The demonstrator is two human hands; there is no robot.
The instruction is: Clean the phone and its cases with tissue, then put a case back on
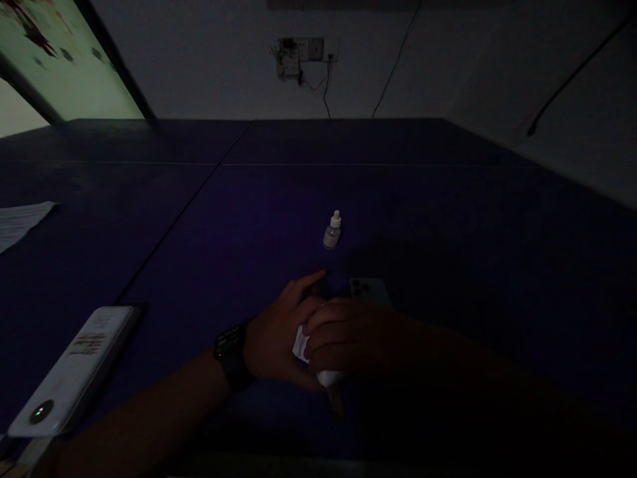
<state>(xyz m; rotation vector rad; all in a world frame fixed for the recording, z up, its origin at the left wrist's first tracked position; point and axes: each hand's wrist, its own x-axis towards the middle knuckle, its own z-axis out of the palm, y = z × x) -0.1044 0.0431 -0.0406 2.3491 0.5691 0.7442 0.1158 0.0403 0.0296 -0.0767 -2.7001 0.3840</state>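
Note:
My left hand point(279, 338), with a dark watch point(229, 345) on its wrist, reaches in from the left with one finger stretched forward. Its thumb and other fingers close around a white object point(300, 344). Over the same object curl the fingers of my right hand point(348, 335). Most of it is covered; only white parts show between and below the hands, and its kind cannot be made out. A dropper bottle point(332, 234) with a white cap stands upright just beyond my hands. Partly behind my right hand lies a phone point(371, 289), camera side up.
A white power bank point(74, 372) with a small lit display lies at left on the dark blue table point(269, 212). Printed paper point(22, 222) rests at the far left edge. Sockets point(301, 53) with cables are on the back wall. The room is dim.

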